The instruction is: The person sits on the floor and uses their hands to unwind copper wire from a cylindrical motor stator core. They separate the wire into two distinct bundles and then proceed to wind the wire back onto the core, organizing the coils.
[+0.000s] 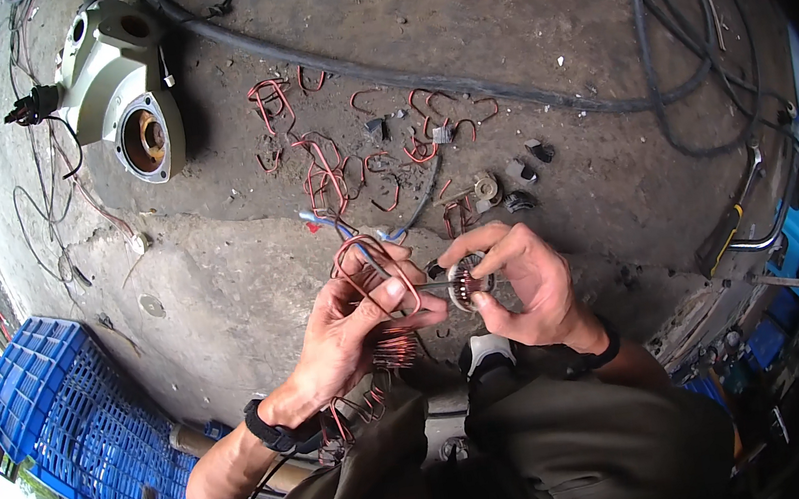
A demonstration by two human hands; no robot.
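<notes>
My right hand (531,288) is closed on a small round slotted metal core (463,285), with rows of copper ends showing on its face. Bent copper wires (356,245) are gripped in my left hand (340,333), their loops sticking up past the thumb. A thin dark rod (433,285) reaches from the left fingers to the core; its other end is hidden. Just below that hand is a dense bundle of copper wires (395,349); what carries it I cannot make out. Blue leads (341,227) lie beyond the left fingers.
Scattered copper wire pieces (324,174) and dark chips (520,171) lie on the concrete floor. A pale green metal housing (122,94) stands far left. Thick black cable (377,76) crosses the back. A blue crate (89,422) is at left, a yellow-handled screwdriver (722,247) at right.
</notes>
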